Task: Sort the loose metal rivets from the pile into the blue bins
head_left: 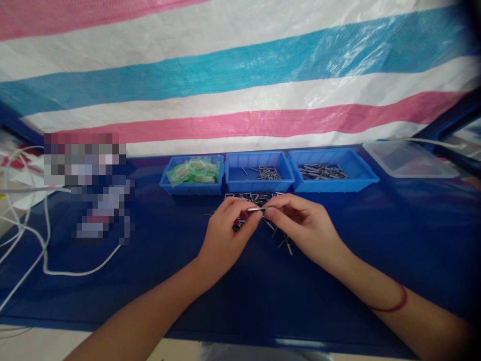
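Head view: left hand (223, 228) and right hand (306, 225) are near together, above a blue table (158, 271).
Left grip: thumb and finger pinch narrowly the thicker end of a metal pin (254, 209).
Right grip: thumb and finger pinch its thin end.
Pin: between the fingertips of both hands.
Under and just beyond hands: loose pins (252, 197).
Farther beyond hands: left box (193, 189) with green packets (195, 170); middle box (259, 186) and right box (338, 186) with pins.
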A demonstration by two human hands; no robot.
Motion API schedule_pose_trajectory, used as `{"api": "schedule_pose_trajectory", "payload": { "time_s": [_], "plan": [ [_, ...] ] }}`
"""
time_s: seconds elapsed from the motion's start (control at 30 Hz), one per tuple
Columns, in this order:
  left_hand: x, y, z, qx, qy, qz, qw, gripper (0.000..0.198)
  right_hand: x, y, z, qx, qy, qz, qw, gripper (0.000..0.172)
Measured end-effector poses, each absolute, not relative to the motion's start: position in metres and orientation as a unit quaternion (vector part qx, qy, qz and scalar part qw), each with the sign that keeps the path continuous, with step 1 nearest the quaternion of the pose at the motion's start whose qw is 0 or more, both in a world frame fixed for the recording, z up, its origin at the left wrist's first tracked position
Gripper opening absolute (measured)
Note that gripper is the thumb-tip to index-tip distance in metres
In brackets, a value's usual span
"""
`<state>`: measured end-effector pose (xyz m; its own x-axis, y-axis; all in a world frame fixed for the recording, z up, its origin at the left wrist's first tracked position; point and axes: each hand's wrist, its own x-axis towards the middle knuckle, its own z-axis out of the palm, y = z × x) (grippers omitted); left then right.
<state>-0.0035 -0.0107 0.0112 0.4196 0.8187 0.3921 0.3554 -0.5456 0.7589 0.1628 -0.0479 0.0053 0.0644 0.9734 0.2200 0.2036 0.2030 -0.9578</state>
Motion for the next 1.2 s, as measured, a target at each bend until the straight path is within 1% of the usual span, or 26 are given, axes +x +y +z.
{"api": "schedule_pose_trajectory", "payload": {
  "time_s": [0.07,0.13,0.27,0.3,0.37,0.43,0.47,0.53,0.63,0.77,0.87,1.07,1.13,1.2],
  "plan": [
    [-0.005,-0.010,0.012,0.794,0.365,0.390,0.289,0.011,0.165,-0.048,0.006,-0.525,-0.605,0.342,0.491,0.017],
    [-0.006,-0.010,0.013,0.808,0.359,0.379,0.275,0.011,0.171,-0.046,0.008,-0.549,-0.623,0.285,0.478,0.021],
    [-0.011,-0.009,0.014,0.861,0.333,0.321,0.214,0.022,0.199,-0.036,0.013,-0.634,-0.559,0.102,0.525,0.027],
    [-0.011,-0.009,0.013,0.878,0.320,0.301,0.190,0.024,0.208,-0.032,0.014,-0.659,-0.536,0.059,0.524,0.029],
    [-0.012,-0.010,0.012,0.914,0.284,0.252,0.142,0.028,0.225,-0.025,0.014,-0.713,-0.519,-0.012,0.472,0.032],
    [-0.012,-0.013,0.010,0.945,0.238,0.204,0.097,0.035,0.236,-0.020,0.015,-0.741,-0.530,-0.044,0.410,0.035],
    [-0.011,-0.015,0.009,0.956,0.213,0.185,0.078,0.038,0.238,-0.019,0.014,-0.746,-0.537,-0.052,0.391,0.036],
    [-0.009,-0.019,0.006,0.972,0.167,0.160,0.046,0.039,0.238,-0.019,0.014,-0.740,-0.550,-0.058,0.383,0.037],
    [-0.005,-0.024,0.001,0.982,0.120,0.145,0.018,0.031,0.226,-0.024,0.013,-0.712,-0.574,-0.071,0.399,0.035],
    [-0.004,-0.024,-0.002,0.980,0.122,0.160,-0.008,0.019,0.207,-0.032,0.011,-0.656,-0.622,-0.075,0.422,0.027],
    [-0.005,-0.021,-0.003,0.978,0.142,0.153,-0.015,0.018,0.198,-0.035,0.009,-0.626,-0.652,-0.057,0.425,0.023],
    [-0.005,-0.014,-0.002,0.974,0.167,0.154,0.014,0.020,0.189,-0.039,0.010,-0.580,-0.694,-0.031,0.424,0.013],
    [-0.004,-0.013,0.000,0.963,0.195,0.178,0.057,0.020,0.186,-0.041,0.009,-0.557,-0.717,-0.010,0.420,0.010],
    [-0.005,-0.014,0.004,0.940,0.227,0.222,0.125,0.021,0.184,-0.043,0.008,-0.528,-0.741,0.032,0.414,0.012]
  ]
}}
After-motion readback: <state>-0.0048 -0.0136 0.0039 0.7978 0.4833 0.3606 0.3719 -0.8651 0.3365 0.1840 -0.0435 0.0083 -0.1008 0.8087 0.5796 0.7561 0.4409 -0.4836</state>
